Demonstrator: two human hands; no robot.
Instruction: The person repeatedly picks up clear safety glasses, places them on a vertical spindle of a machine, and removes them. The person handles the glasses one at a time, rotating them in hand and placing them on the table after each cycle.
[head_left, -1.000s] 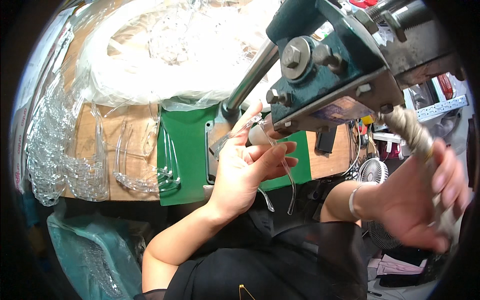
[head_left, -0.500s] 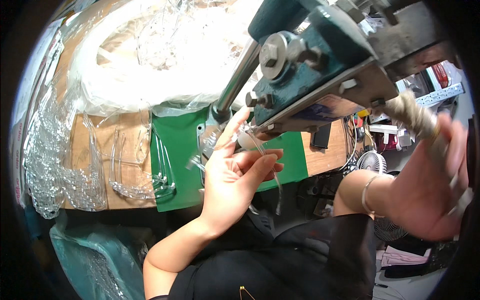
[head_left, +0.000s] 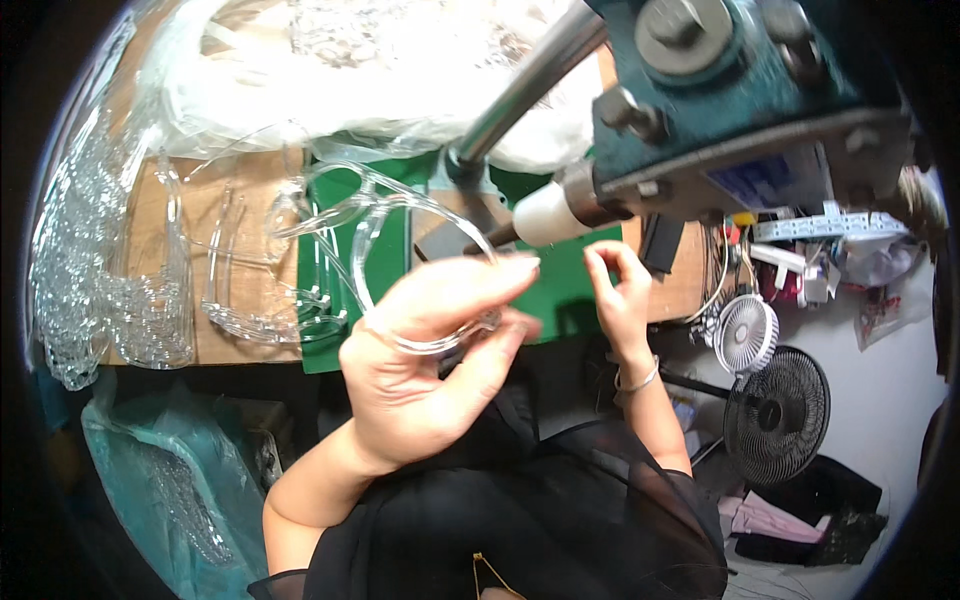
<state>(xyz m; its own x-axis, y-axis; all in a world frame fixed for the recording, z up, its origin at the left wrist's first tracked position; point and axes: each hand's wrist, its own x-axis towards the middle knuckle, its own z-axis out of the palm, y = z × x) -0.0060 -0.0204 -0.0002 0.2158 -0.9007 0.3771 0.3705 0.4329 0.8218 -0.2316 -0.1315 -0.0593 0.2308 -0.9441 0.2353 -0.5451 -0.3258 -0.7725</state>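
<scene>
My left hand [head_left: 425,370] is raised in front of the green mat [head_left: 385,262], thumb and fingers closed round a clear plastic eyeglass frame [head_left: 370,190]. The rims and arms of the frame loop out to the upper left, over the mat. Right of it, below the dark green hand press [head_left: 700,130], my right hand [head_left: 622,295] is near the mat with its fingertips drawn together. Whatever they pinch, if anything, is too small to make out. The press's white plastic tip [head_left: 541,214] hangs between the two hands, touching neither.
Stacked clear eyeglass frames [head_left: 150,315] line the table's left side, with several loose ones [head_left: 265,325] beside the mat. A large plastic bag [head_left: 230,110] lies behind. The steel column [head_left: 520,90] rises at the back. Two fans [head_left: 775,415] stand at right; a teal bag [head_left: 150,480] sits lower left.
My right hand has left the press's rope-wrapped handle and come down to the mat. My left hand has drawn back from under the press and lifted the eyeglass frame.
</scene>
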